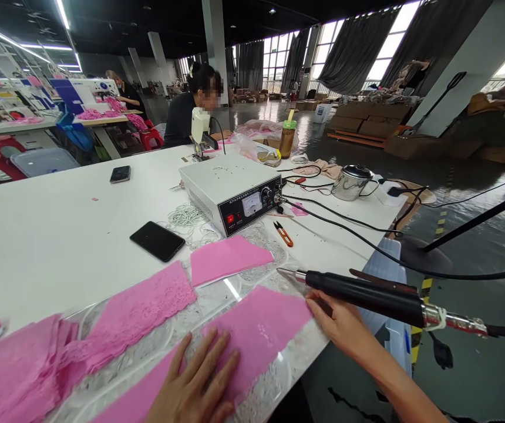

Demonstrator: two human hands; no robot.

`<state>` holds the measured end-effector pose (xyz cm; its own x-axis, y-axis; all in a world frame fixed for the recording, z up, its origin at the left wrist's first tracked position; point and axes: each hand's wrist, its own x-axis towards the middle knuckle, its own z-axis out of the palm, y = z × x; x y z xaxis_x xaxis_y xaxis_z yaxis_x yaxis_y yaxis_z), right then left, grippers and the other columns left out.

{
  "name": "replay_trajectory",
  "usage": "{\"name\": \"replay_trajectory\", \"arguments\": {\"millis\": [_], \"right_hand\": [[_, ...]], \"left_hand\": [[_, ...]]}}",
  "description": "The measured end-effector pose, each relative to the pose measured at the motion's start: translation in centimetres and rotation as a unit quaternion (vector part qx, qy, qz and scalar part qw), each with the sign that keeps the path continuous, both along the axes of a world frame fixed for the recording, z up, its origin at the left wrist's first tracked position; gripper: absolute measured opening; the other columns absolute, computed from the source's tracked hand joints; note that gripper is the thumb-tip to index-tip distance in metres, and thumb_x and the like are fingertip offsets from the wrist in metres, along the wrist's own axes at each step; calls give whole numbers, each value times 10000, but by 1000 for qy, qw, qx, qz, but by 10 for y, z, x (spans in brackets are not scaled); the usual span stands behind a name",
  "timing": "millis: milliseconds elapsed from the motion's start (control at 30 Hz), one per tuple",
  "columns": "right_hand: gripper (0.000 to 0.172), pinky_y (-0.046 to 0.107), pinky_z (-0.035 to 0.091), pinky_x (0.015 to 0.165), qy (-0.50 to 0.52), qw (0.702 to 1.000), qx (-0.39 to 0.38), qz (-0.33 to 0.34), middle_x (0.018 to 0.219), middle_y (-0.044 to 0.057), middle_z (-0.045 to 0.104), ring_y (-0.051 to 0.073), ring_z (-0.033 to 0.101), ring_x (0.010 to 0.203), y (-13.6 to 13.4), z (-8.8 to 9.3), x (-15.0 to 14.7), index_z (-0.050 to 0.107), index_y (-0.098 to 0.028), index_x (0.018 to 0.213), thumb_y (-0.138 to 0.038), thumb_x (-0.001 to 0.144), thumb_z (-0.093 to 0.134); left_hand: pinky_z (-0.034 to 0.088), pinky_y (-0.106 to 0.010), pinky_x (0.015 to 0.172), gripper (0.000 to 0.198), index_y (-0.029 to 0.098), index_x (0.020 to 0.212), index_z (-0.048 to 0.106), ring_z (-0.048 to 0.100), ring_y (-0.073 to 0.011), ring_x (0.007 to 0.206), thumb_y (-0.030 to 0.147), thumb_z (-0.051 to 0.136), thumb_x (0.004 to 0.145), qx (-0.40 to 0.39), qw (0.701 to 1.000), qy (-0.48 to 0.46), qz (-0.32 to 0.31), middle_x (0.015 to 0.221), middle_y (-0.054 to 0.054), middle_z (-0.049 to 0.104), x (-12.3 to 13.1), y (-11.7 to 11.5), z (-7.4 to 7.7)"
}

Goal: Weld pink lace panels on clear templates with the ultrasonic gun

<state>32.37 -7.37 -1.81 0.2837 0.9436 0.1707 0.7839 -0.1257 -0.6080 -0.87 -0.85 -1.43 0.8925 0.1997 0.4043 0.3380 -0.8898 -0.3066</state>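
My left hand lies flat with its fingers spread on a pink fabric piece, which is laid out on a clear sheet. At that piece's right corner, the fingertips of my right hand pinch the fabric's edge. A black pen-shaped handpiece with a pointed metal tip crosses just over my right hand and hides part of it; what bears its weight I cannot tell. Beyond the fabric lies a smaller pink piece with a straight near edge. Stacked pink lace pieces spread out at the left.
A white control box with a dial stands mid-table, its black cable running right. Around it are a black phone, orange thread snips, tangled string and a lidded glass mug. Across the table sits a person by a sewing machine.
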Motion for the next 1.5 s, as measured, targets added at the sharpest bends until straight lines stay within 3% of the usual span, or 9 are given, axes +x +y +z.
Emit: {"name": "replay_trajectory", "arguments": {"millis": [200, 600, 967, 1167, 1367, 1500], "right_hand": [[272, 387, 522, 744, -2, 1000, -2, 1, 767, 29, 672, 227, 646, 737, 0, -1, 0, 621, -240, 806, -420, 897, 438], [297, 392, 526, 788, -8, 1000, 8, -7, 854, 55, 713, 249, 677, 822, 5, -4, 0, 644, -235, 857, -438, 893, 431], [257, 378, 508, 743, 4, 1000, 18, -2, 735, 24, 682, 218, 646, 713, 16, -2, -5, 635, -229, 784, -392, 883, 462], [260, 412, 543, 831, 21, 998, 51, -21, 860, 32, 741, 243, 694, 831, 9, -3, 0, 697, -247, 882, -403, 887, 488], [245, 380, 586, 778, 20, 991, 126, -43, 929, 57, 776, 245, 726, 842, -17, -4, 3, 742, -246, 875, -395, 884, 547], [151, 320, 597, 785, 17, 978, 206, -3, 914, 35, 783, 213, 743, 855, -27, -9, 0, 749, -258, 869, -285, 873, 600]], "left_hand": [[78, -538, 1217, 431, 238, 1403, 532, 352, -292, 1432, 392, 404, 1021, -3, 1000, -13, 8, 1470, -66, 506, -1, 0, -10], [86, -517, 1219, 390, 223, 1343, 587, 416, -270, 1394, 357, 423, 1016, 14, 1000, -16, 2, 1380, -78, 591, 2, -2, 1], [79, -531, 1221, 365, 190, 1314, 612, 448, -265, 1370, 318, 419, 1031, 4, 1000, -7, 4, 1339, -80, 622, 3, -7, 12], [40, -526, 1233, 344, 174, 1260, 644, 281, -254, 1471, 285, 418, 1025, -5, 1000, -22, -6, 1289, -71, 659, 6, -3, 17], [36, -545, 1232, 363, 168, 1345, 569, 368, -253, 1429, 202, 448, 1004, -39, 997, 22, -66, 1419, -60, 562, 42, 10, 34], [262, -512, 1194, 437, 204, 1456, 443, 422, -263, 1397, 258, 454, 1022, -95, 988, 74, -100, 1488, -43, 485, 77, 25, 37]]}}
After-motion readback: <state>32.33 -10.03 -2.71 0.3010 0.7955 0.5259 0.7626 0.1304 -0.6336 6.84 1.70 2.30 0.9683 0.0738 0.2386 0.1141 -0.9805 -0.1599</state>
